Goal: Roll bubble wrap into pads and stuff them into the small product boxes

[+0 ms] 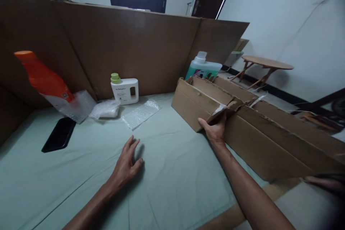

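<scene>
Both forearms are bare from the lower edge of the picture up to the wrists, with no sleeve showing on either. The left hand (126,163) wears no glove, ring, watch or band, and its fingers (133,143) are slim and uncovered. The right hand (215,129) is likewise ungloved, its wrist plain, its forearm long and lean.
</scene>
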`<action>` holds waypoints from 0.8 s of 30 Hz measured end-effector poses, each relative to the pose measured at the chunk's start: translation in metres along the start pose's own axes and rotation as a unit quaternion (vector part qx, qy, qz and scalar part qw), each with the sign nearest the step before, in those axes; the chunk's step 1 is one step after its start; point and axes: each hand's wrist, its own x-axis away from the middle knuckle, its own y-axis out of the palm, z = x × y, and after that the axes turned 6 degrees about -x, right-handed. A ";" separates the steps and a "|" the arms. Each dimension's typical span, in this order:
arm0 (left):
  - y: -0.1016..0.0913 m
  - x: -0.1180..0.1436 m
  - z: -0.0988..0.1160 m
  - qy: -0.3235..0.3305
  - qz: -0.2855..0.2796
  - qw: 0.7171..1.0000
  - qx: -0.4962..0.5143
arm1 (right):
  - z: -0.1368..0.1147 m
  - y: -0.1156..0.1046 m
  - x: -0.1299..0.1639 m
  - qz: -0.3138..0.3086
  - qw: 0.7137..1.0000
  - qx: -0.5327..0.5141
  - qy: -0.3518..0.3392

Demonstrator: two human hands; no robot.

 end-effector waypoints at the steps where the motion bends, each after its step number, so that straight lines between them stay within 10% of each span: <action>1: -0.001 0.005 -0.003 0.010 0.005 1.000 -0.009 | 0.003 -0.003 -0.002 0.001 1.000 0.022 0.003; 7: -0.001 0.018 -0.015 0.069 0.005 0.995 -0.070 | -0.005 -0.044 0.036 -0.055 0.993 0.097 -0.032; 11: -0.003 0.019 -0.011 0.122 -0.018 0.984 -0.129 | -0.035 -0.040 0.077 -0.198 0.970 0.086 -0.110; 16: -0.017 0.037 0.001 0.141 -0.080 0.962 -0.221 | -0.096 0.051 0.104 -0.421 0.869 0.146 -0.216; 24: -0.066 0.112 -0.032 0.127 -0.002 0.974 -0.186 | -0.141 0.201 0.109 -0.442 0.846 0.161 -0.252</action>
